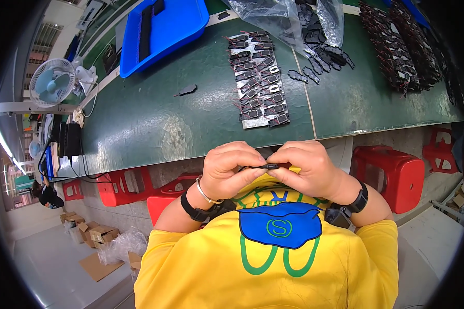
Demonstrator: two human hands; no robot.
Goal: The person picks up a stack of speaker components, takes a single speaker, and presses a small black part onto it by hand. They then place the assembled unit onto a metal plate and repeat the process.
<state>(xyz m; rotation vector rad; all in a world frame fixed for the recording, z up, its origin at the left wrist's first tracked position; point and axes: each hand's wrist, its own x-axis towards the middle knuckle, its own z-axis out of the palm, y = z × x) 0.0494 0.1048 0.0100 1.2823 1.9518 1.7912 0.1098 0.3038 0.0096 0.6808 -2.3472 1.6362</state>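
Observation:
Close to my chest, just off the bench's near edge, my left hand (234, 167) and my right hand (301, 167) meet with fingertips pinched on one small flat black plastic part (260, 167). Fingers cover most of it, so its exact kind does not show. Beyond my hands, a pale board (265, 122) on the green bench carries two rows of small black parts with red wires. Farther right lie several loose black plastic frames (314, 69), spilling from a clear plastic bag (273, 18). One black part (187, 90) rests alone to the left of the board.
A blue tray (198, 26) holding a long black strip stands at the far left of the bench (154, 126). Dense rows of wired black parts (397, 51) fill the far right. Red stools (389, 175) stand below the bench; a fan (52, 82) and cardboard boxes (103, 234) are at left.

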